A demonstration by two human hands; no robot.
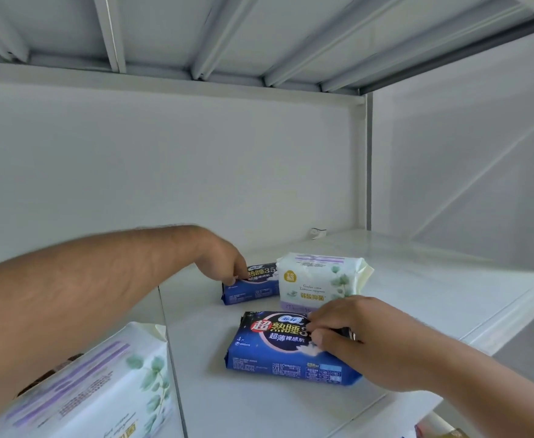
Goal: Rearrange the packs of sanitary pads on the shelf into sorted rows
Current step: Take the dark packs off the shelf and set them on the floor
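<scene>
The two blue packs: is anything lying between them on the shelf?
No. In the head view, only bare white shelf separates the far blue pack from the near blue pack.

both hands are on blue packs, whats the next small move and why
Probably slide the near blue pack under the right hand back toward the far blue pack that the left hand holds: the two match but lie apart, with bare shelf between.
</scene>
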